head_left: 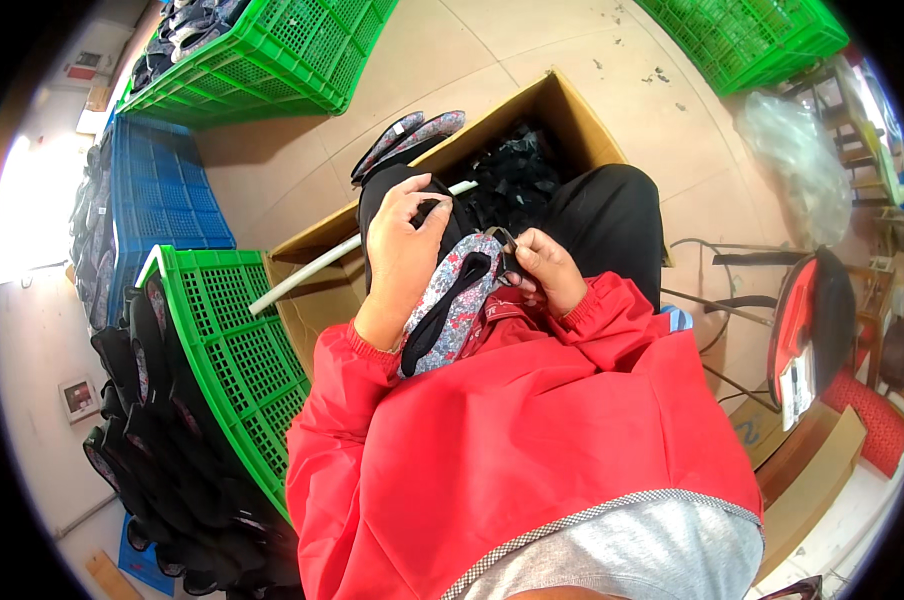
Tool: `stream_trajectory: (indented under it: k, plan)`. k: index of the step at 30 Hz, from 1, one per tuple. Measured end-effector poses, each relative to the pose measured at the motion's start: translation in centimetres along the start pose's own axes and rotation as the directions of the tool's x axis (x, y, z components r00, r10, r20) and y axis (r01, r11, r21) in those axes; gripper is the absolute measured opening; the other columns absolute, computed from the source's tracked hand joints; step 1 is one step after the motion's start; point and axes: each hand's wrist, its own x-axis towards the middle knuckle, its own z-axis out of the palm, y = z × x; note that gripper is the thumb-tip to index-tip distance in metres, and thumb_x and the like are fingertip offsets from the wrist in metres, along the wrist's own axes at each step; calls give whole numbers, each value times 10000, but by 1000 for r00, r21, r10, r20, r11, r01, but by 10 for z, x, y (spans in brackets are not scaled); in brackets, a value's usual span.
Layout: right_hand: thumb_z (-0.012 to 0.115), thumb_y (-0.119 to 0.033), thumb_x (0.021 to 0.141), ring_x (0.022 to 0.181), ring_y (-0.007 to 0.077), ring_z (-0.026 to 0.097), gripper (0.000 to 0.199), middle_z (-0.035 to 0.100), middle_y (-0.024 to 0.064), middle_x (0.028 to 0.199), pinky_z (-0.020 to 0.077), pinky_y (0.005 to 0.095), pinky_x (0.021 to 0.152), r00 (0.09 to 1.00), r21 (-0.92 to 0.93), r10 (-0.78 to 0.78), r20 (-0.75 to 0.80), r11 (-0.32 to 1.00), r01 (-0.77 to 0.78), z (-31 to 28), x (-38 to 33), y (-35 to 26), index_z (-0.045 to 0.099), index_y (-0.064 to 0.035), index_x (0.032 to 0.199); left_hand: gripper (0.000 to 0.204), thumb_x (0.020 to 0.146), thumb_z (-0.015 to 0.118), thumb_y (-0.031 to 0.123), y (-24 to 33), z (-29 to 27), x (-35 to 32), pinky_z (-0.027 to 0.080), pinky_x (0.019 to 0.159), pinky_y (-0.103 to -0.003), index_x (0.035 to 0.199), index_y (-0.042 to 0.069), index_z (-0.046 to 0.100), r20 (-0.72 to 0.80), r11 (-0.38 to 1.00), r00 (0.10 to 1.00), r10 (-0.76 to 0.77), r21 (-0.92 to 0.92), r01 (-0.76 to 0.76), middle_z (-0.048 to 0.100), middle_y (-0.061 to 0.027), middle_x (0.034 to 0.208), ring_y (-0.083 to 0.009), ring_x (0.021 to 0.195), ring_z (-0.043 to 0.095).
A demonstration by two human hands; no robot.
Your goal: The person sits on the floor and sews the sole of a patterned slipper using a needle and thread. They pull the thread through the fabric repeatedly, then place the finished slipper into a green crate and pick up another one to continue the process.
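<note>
A grey cloth shoe (437, 318) with a red flower print and a black opening lies in my lap against the red apron. At its far end, my right hand (549, 270) pinches a thin black strap (505, 240) between thumb and fingers. My left hand (404, 243) is beside the shoe, raised over my left knee with its fingers curled toward the thumb. Something dark shows within that curl; whether it is a held piece or the black trousers behind, I cannot make out. Two similar flowered shoes (408, 138) rest by the box edge beyond my left knee.
A cardboard box (575, 112) holding black pieces (517, 170) stands between my knees, with a white rod (307, 272) across it. Green crates (234, 345) and a blue crate (167, 185) stand left, near hanging black shoes (162, 430). A red-and-black chair (817, 315) is right.
</note>
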Motion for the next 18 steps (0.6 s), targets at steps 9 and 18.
stream_trajectory:
  k: [9, 18]
  plan:
    - [627, -290, 982, 619, 53, 433, 302, 616, 72, 919, 343, 177, 543, 990, 116, -130, 54, 986, 123, 7, -7, 33, 492, -81, 1154, 362, 828, 675, 43, 0, 1, 13, 491, 802, -344, 1186, 99, 696, 199, 987, 975, 98, 103, -120, 653, -86, 957, -262, 888, 623]
    - [636, -242, 981, 656, 51, 459, 289, 623, 67, 969, 357, 179, 587, 983, 124, -182, 37, 977, 176, 13, -8, 38, 494, -90, 1182, 240, 824, 682, 101, 4, -19, 11, 505, 913, -363, 1055, 68, 735, 367, 969, 903, 224, 14, -246, 699, -137, 1124, -299, 1075, 653]
